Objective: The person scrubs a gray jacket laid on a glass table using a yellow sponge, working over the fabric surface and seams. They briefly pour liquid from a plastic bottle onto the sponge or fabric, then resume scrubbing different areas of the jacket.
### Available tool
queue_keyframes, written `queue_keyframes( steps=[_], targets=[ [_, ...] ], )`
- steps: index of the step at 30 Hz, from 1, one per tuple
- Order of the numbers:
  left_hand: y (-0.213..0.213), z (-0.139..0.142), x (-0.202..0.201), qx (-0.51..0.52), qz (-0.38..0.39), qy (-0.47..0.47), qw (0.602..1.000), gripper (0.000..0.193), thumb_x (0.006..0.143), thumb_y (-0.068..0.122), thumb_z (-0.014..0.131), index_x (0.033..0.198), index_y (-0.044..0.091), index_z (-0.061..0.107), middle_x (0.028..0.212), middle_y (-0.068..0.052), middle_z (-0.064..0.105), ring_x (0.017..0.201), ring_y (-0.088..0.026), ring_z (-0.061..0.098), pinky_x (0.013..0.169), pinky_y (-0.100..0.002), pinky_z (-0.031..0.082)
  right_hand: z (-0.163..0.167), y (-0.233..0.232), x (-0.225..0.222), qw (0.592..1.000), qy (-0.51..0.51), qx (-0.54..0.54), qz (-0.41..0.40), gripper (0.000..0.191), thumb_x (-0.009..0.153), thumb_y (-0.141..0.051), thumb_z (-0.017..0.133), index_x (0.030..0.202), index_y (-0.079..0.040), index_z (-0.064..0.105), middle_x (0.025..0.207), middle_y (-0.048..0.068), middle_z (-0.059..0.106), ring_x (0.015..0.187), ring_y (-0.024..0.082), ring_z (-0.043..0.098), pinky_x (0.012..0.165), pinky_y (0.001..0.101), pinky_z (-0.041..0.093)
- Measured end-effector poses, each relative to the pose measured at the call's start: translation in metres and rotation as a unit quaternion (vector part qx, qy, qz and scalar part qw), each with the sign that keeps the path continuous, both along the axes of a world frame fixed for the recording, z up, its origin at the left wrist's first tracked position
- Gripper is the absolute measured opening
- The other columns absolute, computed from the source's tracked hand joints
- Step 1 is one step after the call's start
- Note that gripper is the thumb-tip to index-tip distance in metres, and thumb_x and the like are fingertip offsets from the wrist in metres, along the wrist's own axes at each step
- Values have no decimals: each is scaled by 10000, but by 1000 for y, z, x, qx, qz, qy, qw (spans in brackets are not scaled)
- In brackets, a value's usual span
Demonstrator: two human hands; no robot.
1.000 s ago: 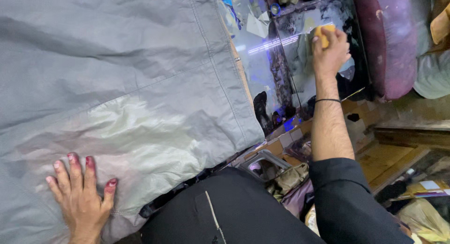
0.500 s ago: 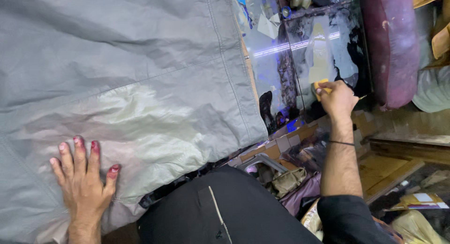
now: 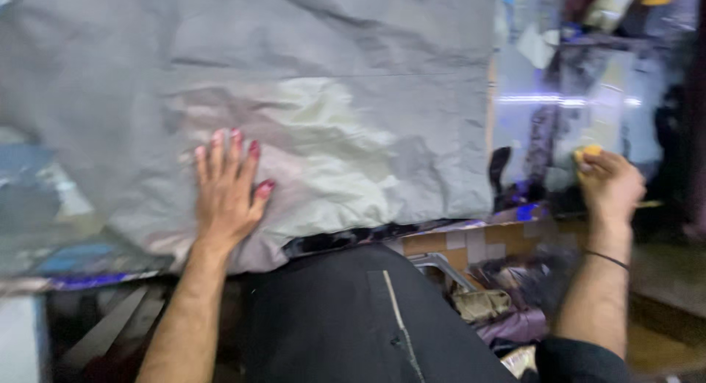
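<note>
Hands on grey sheet and yellow piece

Grey sheet (image 3: 331, 96), crumpled and slightly glossy, covers most of the worktop in front of you. Your left hand (image 3: 226, 188) lies flat on it near its lower edge, fingers spread and pointing away from you, palm pressed down. That grip is released: nothing is held, the hand only touches the fabric. The fingertips (image 3: 254, 148) show a reddish stain.

Your right hand (image 3: 609, 183) is well apart from the left, past the sheet's right edge, over a dark glossy surface (image 3: 588, 96) that reflects a streak of light. This grip is clenched around a small yellow piece (image 3: 588, 154), which shows just above the knuckles; its shape is too blurred to tell. A thin dark band (image 3: 607, 259) sits on the right wrist, and a dark sleeve (image 3: 581, 361) covers the arm further down.

Between your arms lies black cloth (image 3: 353, 309) with a pale line running down it. Right of it, below the worktop edge, sits a heap of mixed bits (image 3: 493, 295), too blurred to name. The whole view is motion-smeared.
</note>
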State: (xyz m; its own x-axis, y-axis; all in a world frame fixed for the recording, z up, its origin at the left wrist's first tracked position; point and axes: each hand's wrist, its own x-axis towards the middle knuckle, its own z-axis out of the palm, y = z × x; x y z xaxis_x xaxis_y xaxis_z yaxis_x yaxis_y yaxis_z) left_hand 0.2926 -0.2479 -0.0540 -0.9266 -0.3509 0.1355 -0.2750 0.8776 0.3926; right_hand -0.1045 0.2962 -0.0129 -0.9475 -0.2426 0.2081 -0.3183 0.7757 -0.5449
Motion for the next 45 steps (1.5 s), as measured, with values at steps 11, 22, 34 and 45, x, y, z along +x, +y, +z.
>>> queue_keyframes(
  steps=[11,22,34,45],
  targets=[
    [-50,26,60,48,-16,-21,998,767,997,388,650,1622,63,347,1728,-205,124,1602,-407,66,1282,-604,56,9,-63,83,962,-166,178,-127,285,994,-210,802,1219,-52,729,1216,151,725,1130,260,716,1003,355,573],
    [-106,22,108,89,-57,-36,994,871,840,369,762,1547,27,386,1660,-242,206,1544,-446,115,1224,-636,76,-27,-261,307,618,-367,-689,97,468,1043,-393,748,1335,-41,648,1255,116,702,1092,205,710,934,327,593],
    [-147,2,100,52,-149,-12,987,973,838,496,758,1567,-13,362,1679,-131,281,1561,-359,176,1240,-613,129,-21,-447,379,929,188,183,261,278,874,-85,738,1102,-226,812,1259,74,710,1114,271,576,931,456,420],
    [-166,-5,101,96,-152,13,984,1023,817,472,796,1583,-24,335,1685,-127,278,1571,-364,188,1252,-608,154,-24,-493,371,960,178,181,121,192,963,-190,785,1143,-257,787,1326,54,683,1113,267,576,939,430,383]
  ],
)
